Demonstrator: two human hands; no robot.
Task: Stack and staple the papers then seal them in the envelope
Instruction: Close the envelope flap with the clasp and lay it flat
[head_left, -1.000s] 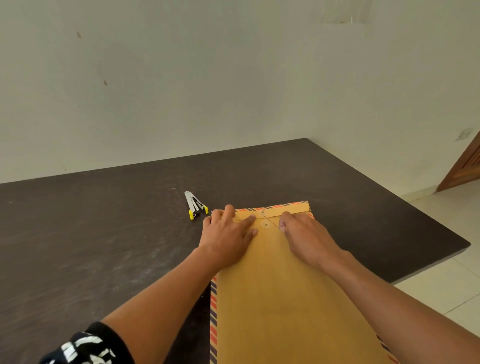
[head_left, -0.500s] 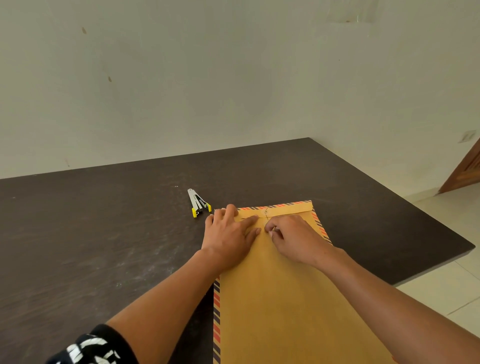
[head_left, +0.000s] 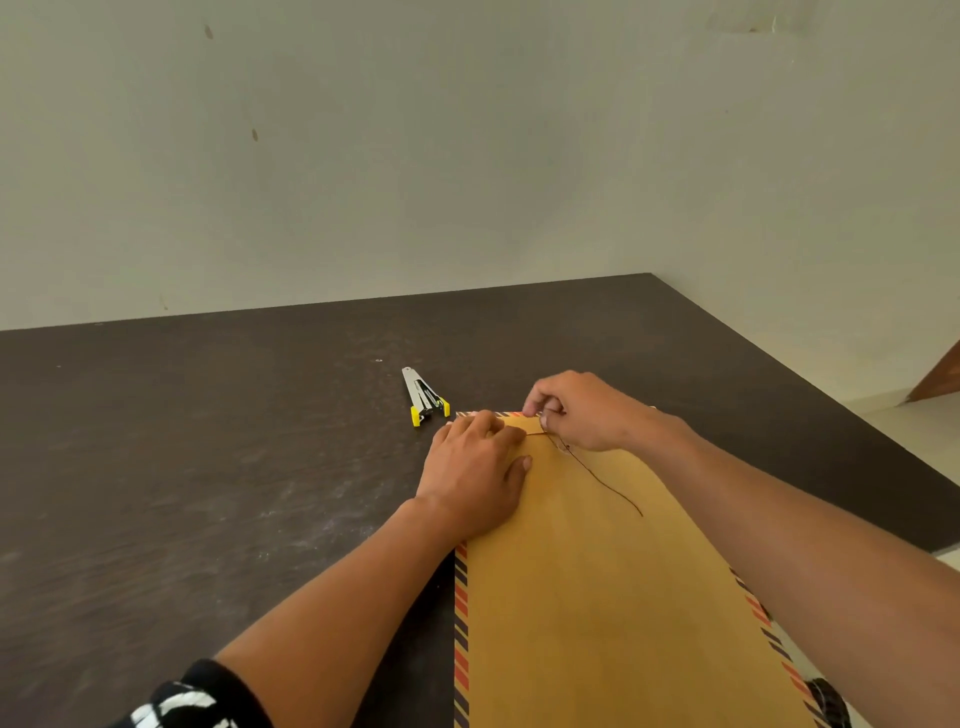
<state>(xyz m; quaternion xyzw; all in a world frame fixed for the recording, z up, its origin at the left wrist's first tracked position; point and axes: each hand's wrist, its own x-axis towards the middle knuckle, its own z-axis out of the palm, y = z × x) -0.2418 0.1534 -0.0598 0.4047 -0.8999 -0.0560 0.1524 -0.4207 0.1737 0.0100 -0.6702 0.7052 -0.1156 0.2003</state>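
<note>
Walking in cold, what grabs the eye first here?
A big brown envelope with striped edges fills the near right of the dark table. At its far end the left hand presses it flat while the right hand pinches a thin string. A small stapler lies just left.

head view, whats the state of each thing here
envelope: flat on table, flap folded down
string: pinched near flap, tail loose on envelope
stapler: lying on table, untouched
left hand: flat, pressing envelope
right hand: pinching string
</note>
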